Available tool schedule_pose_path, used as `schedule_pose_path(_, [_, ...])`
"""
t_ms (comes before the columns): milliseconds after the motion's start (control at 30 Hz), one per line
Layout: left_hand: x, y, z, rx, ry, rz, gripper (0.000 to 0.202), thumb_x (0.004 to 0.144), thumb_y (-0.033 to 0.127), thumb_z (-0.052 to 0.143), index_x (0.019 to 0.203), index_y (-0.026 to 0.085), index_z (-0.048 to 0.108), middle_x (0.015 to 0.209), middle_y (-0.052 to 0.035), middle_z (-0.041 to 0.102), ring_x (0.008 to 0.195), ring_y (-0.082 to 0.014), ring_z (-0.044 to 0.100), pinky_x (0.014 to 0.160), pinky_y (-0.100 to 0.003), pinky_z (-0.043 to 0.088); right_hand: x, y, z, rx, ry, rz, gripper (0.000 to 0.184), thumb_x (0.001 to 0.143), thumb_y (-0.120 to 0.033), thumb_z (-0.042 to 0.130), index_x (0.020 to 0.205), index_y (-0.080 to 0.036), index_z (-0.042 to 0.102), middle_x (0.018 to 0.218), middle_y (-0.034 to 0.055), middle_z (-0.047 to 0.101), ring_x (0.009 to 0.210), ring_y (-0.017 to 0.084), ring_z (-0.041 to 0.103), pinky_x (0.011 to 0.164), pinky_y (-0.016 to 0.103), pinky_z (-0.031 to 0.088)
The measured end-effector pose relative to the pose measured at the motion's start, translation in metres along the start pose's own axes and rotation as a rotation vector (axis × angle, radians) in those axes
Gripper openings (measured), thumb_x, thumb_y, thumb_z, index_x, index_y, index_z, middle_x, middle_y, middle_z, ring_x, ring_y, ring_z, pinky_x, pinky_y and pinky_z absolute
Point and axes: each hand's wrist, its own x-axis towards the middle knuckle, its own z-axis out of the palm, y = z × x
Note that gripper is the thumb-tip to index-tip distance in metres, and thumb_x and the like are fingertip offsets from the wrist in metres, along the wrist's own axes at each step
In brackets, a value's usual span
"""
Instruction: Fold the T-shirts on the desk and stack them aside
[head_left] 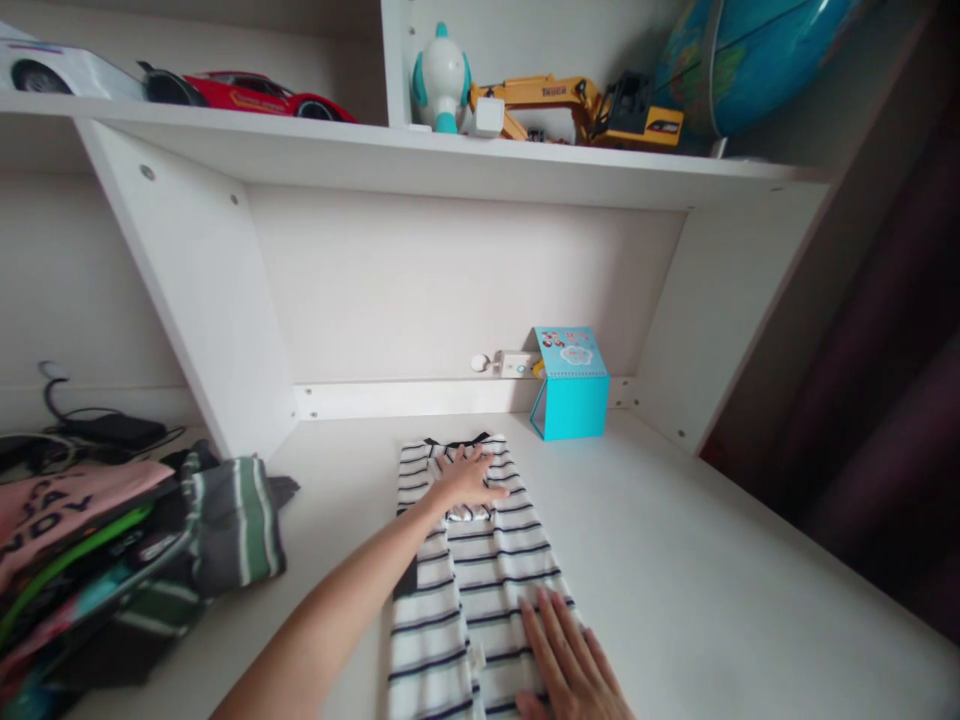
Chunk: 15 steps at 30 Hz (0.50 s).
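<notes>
Closest, the right hand [570,670] lies palm-down, fingers nearly together, along the near right side of the striped shirt [476,570]; the left hand [465,480], fingers spread, rests near its far end. Light, even pressure from both palms should keep the lengthwise folds straight. The shirt lies flat on the white desk [720,600], the clothes pile [240,520] to its left, the turquoise calendar [576,407] beyond its far right corner.

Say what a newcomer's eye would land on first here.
Probably the black-and-white striped garment in the middle of the white desk, with the left hand spread near its far end and the right hand flat on its near right side. Next, the bright blue calendar at the back of the desk, then the red toy car, yellow digger and globe on the shelf above.
</notes>
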Motion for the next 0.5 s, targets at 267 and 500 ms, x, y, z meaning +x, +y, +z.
schedule_pose_path(267, [-0.011, 0.016, -0.005, -0.030, -0.025, 0.003, 0.086, 0.074, 0.077, 0.029, 0.145, 0.029, 0.018, 0.155, -0.0086, 0.000, 0.136, -0.0456, -0.006, 0.096, -0.076, 0.001, 0.007, 0.003, -0.019, 0.129, -0.125, -0.016, 0.071, 0.092, -0.042, 0.038, 0.144, -0.018, -0.004, 0.137, 0.0126, 0.035, 0.118, 0.029, 0.048, 0.081, 0.040, 0.055])
schedule_pose_path(500, [-0.151, 0.049, -0.028, -0.071, -0.044, 0.358, 0.079, 0.086, 0.062, 0.032, 0.146, 0.016, 0.010, 0.153, -0.0142, 0.010, 0.139, -0.0307, 0.011, 0.110, -0.051, 0.021, -0.009, 0.033, -0.072, 0.518, -0.347, -0.087, 0.066, 0.089, -0.044, 0.048, 0.144, -0.027, 0.017, 0.140, 0.0050, 0.035, 0.124, 0.025, 0.041, 0.094, 0.035, 0.047])
